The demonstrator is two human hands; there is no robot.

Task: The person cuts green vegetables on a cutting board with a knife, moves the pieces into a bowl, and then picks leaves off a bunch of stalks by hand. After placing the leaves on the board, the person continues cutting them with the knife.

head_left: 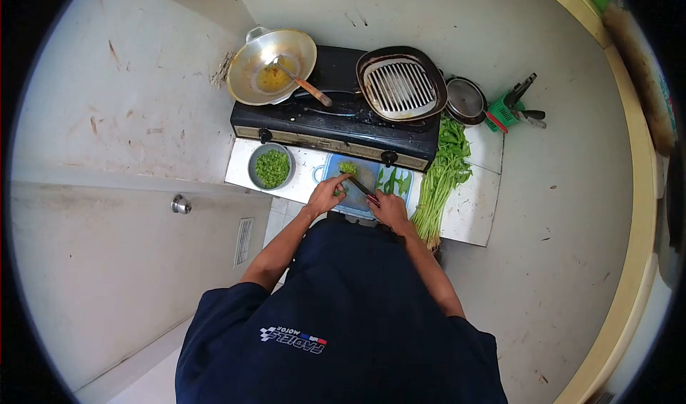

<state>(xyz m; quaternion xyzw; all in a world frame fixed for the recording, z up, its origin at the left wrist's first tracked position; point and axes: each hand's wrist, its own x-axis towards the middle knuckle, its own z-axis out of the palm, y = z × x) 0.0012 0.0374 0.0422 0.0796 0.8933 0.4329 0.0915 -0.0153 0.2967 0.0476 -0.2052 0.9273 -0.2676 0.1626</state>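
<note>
My right hand point(390, 211) grips a knife point(362, 186) by its dark handle, the blade slanting up and left over a blue cutting board point(350, 207). My left hand point(327, 194) is at the board's left side, its index finger reaching to the blade's tip. Its other fingers are curled, with a bit of green by them; what they hold is too small to make out. A small heap of chopped greens point(348, 168) lies just beyond the blade tip. Longer green pieces point(394, 182) rest on the right part of the board. On the left stands a grey bowl point(251, 170) of chopped greens point(272, 169).
Behind the board is a black two-burner stove point(336, 129), bearing a wok point(246, 75) with a wooden-handled ladle point(312, 91) and a grill pan point(400, 86). Leafy greens point(439, 182) lie at right, near a dark pot point(466, 100) and a green utensil basket point(502, 114).
</note>
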